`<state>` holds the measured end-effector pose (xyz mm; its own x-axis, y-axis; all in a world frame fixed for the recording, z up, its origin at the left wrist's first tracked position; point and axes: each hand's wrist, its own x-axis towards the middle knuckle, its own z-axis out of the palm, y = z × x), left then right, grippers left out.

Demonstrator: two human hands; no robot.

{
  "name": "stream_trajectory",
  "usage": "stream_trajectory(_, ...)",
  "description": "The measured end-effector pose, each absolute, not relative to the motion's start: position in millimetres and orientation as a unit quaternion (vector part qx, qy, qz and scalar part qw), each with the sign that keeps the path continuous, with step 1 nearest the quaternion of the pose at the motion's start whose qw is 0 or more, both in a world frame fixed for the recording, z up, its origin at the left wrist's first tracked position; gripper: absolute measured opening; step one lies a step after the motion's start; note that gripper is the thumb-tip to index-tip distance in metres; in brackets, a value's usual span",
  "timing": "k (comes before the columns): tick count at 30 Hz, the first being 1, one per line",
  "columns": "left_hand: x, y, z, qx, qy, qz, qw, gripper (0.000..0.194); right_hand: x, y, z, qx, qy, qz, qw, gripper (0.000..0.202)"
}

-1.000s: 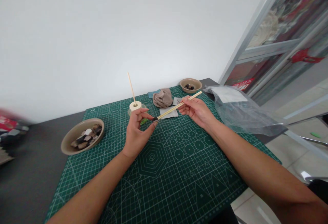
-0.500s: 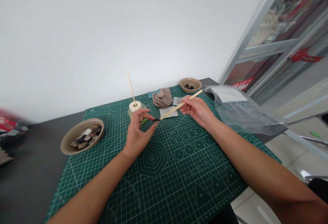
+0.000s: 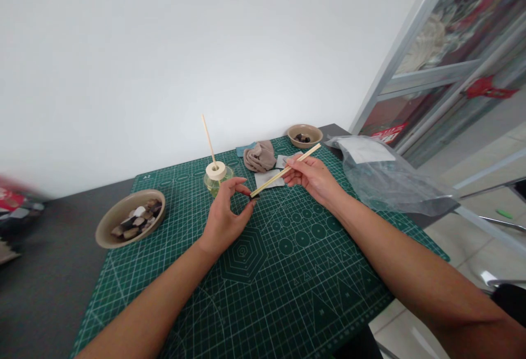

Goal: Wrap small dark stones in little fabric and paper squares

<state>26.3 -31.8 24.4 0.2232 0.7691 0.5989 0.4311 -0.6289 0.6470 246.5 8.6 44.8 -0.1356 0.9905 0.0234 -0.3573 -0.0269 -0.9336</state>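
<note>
My left hand [image 3: 225, 217] pinches a small black stone [image 3: 255, 197] between thumb and finger above the green cutting mat [image 3: 304, 288]. In my right hand [image 3: 310, 175] is a pair of pale wooden chopsticks [image 3: 283, 171], slanting down to the left, their tips at the stone. Just behind my left hand stands a glass jar [image 3: 211, 185] with a round pale wooden top [image 3: 216, 170] and a thin stick [image 3: 209, 140] rising from it. A white cloth square [image 3: 268, 179] lies beyond the chopsticks.
An oval bowl of mixed stones [image 3: 161, 205] sits at left, another bowl with dark stones [image 3: 290, 133] at the back right. A crumpled brown cloth [image 3: 259, 156] lies near the wall. A clear plastic bag [image 3: 378, 181] covers the mat's right edge.
The chopsticks have shifted slightly left and their tips now overlap the stone. My left fingers and the stone have moved slightly down and right.
</note>
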Motion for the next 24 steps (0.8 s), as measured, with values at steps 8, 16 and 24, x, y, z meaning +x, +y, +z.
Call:
stream_trajectory(8,26.2,-31.8,25.4,0.763,0.392,0.481,0.181,0.041,248.6,10.7,44.1,-0.381,-0.423,0.607,0.554,0.025)
stream_trajectory(16,25.9,-31.5,24.1,0.763,0.399,0.472,0.191,0.041,247.8,8.3,45.2,-0.373,-0.445,0.599,0.552,0.026)
stream_trajectory(24,25.7,-30.7,23.8,0.765,0.415,0.452,0.195,0.043,247.6,7.3,46.6,-0.381,-0.444,0.585,0.562,0.027)
